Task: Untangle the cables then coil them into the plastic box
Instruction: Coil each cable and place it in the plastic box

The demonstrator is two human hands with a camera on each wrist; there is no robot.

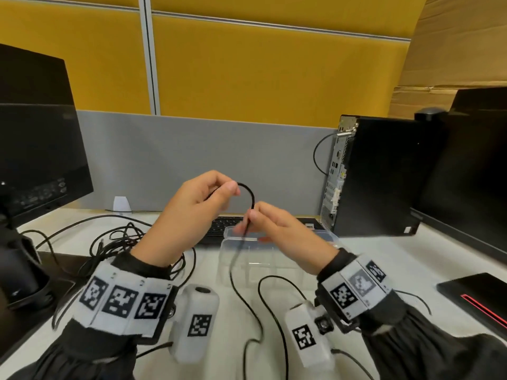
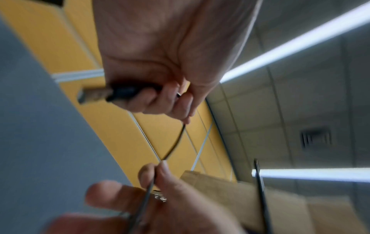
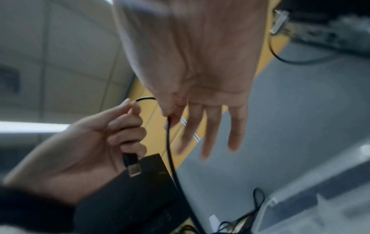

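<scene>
A thin black cable (image 1: 249,192) arcs between my two hands above the desk. My left hand (image 1: 219,193) grips its end, with the USB plug (image 2: 94,95) sticking out of the curled fingers. My right hand (image 1: 255,215) pinches the same cable (image 3: 169,142) between thumb and forefinger, the other fingers spread. Below that pinch the cable hangs in front of the clear plastic box (image 1: 279,264) and loops on the desk (image 1: 247,305). A tangle of black cables (image 1: 118,239) lies to the left, partly hidden by my left wrist.
A keyboard (image 1: 225,226) lies behind the box. A black monitor (image 1: 35,138) stands at the left, a PC tower (image 1: 378,176) and another monitor (image 1: 472,165) at the right. A flat black device with a red stripe (image 1: 477,300) lies at the right front.
</scene>
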